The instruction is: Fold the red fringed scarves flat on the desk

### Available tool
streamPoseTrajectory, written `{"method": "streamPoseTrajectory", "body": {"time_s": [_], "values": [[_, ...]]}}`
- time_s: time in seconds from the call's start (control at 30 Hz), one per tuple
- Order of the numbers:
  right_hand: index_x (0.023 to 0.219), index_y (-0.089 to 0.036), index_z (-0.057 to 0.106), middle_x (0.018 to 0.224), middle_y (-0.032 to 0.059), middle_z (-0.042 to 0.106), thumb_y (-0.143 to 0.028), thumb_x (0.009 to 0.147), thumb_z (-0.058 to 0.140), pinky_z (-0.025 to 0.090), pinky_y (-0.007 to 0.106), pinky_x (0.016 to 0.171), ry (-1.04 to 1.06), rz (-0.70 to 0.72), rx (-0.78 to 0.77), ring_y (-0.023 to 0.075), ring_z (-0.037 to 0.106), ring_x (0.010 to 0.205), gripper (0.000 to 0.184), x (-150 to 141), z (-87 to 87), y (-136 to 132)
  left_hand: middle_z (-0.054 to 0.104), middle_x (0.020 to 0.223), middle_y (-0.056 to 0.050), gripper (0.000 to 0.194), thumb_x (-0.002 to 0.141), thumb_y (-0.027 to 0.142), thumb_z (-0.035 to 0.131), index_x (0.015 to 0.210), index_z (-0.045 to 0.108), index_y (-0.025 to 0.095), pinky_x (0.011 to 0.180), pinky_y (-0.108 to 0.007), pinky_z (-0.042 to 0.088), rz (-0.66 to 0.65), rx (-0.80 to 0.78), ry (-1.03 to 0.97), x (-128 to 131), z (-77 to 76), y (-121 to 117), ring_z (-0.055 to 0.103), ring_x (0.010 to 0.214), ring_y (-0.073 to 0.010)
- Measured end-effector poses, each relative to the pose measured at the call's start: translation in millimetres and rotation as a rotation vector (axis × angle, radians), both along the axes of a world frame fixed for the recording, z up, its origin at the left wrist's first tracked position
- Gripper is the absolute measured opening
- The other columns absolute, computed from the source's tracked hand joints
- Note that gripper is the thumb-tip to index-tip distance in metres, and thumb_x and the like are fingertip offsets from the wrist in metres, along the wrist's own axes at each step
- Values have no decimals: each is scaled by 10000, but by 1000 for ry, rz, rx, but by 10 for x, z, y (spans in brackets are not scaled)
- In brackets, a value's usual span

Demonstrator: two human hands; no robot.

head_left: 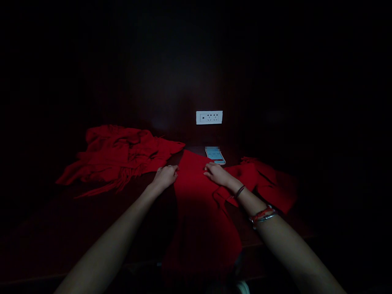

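A long red scarf (196, 204) lies spread lengthwise down the middle of a dark table (92, 220), its near end hanging over the front edge. My left hand (165, 176) rests on the scarf's left edge near its far end, fingers curled down onto the cloth. My right hand (218, 173) lies on the right edge opposite, fingers pressed on the fabric. Bracelets circle my right wrist and forearm.
A heap of crumpled red scarves (116, 157) lies at the left. Another red cloth pile (269, 181) sits at the right. A phone (215, 155) lies beyond the scarf, below a white wall socket (209, 117). The room is very dark.
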State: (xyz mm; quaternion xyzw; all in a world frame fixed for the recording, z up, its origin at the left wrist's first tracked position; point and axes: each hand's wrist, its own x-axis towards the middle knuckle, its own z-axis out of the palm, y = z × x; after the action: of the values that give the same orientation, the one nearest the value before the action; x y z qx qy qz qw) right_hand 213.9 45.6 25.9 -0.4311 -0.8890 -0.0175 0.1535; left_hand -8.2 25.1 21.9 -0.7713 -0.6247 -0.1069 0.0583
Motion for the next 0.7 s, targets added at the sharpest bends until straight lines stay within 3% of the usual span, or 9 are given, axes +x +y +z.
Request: {"method": "streamPoseTrajectory", "body": {"time_s": [0.1, 0.27, 0.4, 0.53, 0.7], "values": [[873, -122, 503, 884, 88, 550, -225, 785, 423, 357, 207, 688, 33, 0, -2, 127, 512, 783, 158, -5, 9, 0, 593, 887, -51, 219, 753, 193, 400, 916, 548, 193, 710, -292, 395, -19, 47, -27, -45, 1, -2, 537, 823, -189], [877, -148, 485, 828, 78, 573, -279, 794, 411, 350, 208, 625, 33, -90, -6, 136, 525, 739, 172, 140, 153, -26, 568, 924, -38, 232, 803, 236, 360, 927, 544, 171, 793, -240, 372, -257, 148, -271, -71, -36, 45, 504, 882, -138], [846, -162, 497, 821, 59, 581, -277, 779, 430, 342, 192, 585, 16, -116, -73, 121, 524, 695, 149, 234, 212, -33, 536, 1031, -35, 293, 796, 316, 384, 1023, 509, 180, 844, -249, 344, -400, 70, -334, -114, -142, 110, 470, 962, -138], [784, -164, 523, 825, 64, 584, -257, 750, 470, 339, 189, 598, -72, -137, -116, 124, 523, 716, 113, 255, 164, -10, 577, 939, -14, 255, 764, 305, 451, 976, 542, 196, 803, -257, 359, -298, 49, -340, -137, -227, 165, 507, 878, -138], [764, -164, 531, 757, 43, 591, -309, 765, 448, 338, 183, 575, -53, -67, -156, 110, 518, 661, 167, 341, 151, 34, 602, 829, 8, 198, 739, 257, 498, 920, 569, 218, 764, -261, 355, -198, 76, -332, -128, -210, 162, 522, 813, -135]]}}
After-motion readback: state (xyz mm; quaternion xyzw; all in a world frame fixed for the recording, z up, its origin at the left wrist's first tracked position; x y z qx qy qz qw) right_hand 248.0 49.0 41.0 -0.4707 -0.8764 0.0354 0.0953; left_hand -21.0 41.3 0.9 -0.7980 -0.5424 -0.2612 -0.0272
